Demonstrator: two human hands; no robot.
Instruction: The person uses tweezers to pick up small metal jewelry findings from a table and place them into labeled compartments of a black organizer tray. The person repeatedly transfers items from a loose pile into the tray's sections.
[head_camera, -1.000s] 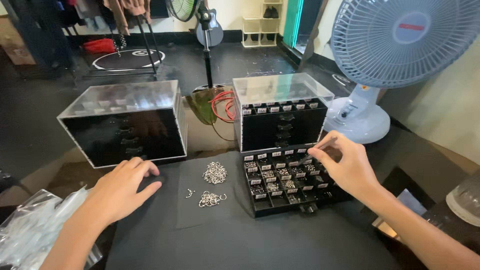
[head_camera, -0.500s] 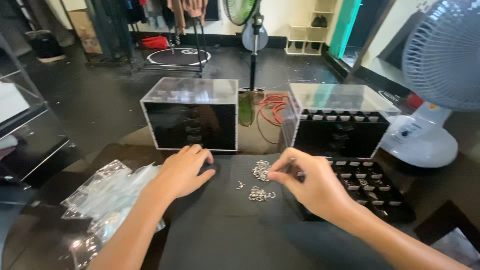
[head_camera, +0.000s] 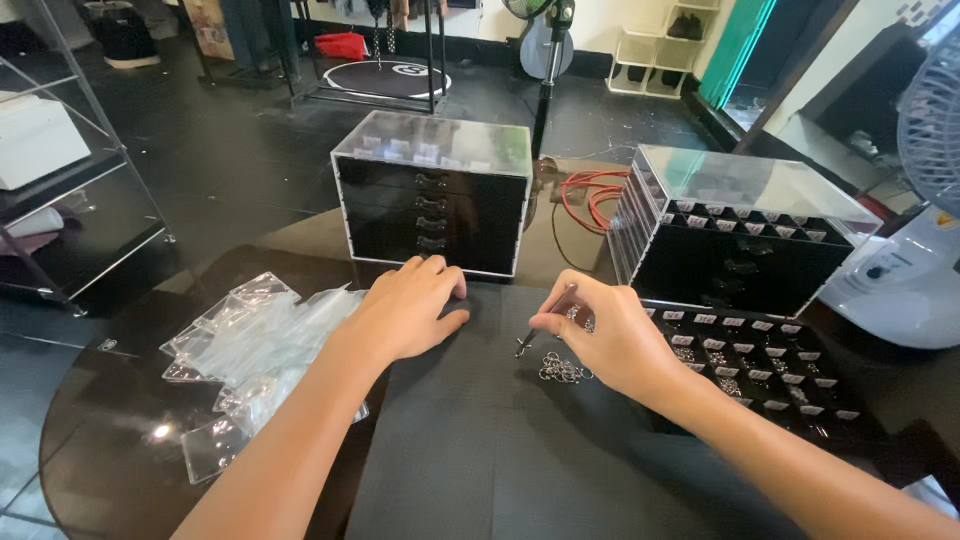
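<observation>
Pinching small cross pendant, right hand, chains beneath

Light: daylight is falling evenly from above | Glare: reflecting off clear drawer-box lids and glass table | Focus: sharp | Edges: bending slightly.

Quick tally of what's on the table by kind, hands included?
Hands: 2, left resting flat on the black mat, right pinching a small metal tool
Drawer cabinets: 2
Compartment trays: 1
Chain heaps: 1
Clear bag piles: 1
Fans: 1
Total: 10
</observation>
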